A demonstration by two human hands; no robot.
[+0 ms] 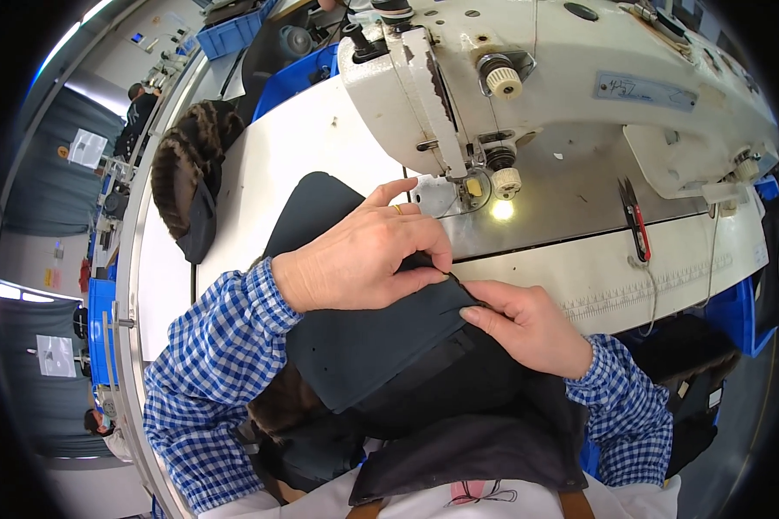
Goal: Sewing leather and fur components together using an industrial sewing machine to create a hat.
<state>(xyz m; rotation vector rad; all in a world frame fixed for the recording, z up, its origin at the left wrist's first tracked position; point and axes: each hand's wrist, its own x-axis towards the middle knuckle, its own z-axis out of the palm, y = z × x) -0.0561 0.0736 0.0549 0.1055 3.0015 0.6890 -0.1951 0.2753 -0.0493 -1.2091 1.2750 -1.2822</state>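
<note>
A dark blue-grey fabric piece (376, 333) lies across the table's near edge and hangs toward my lap. My left hand (368, 255), a ring on one finger, pinches its upper edge between thumb and forefinger. Close beside it, my right hand (528, 324) grips the same edge, thumb on top. Black cloth (450, 381) and brown fur (286, 398) show below the fabric. Just beyond my fingers stands a white sewing machine (563, 65), its needle area (467, 190) lit by a small lamp.
Red-handled thread snips (636, 221) lie on the table to the right, above a printed ruler scale (649, 290). A fur-trimmed hat (195, 173) rests at the left. Blue bins (294, 82) stand behind the table, and another blue bin (740, 307) is at the right. People (138, 112) work farther off.
</note>
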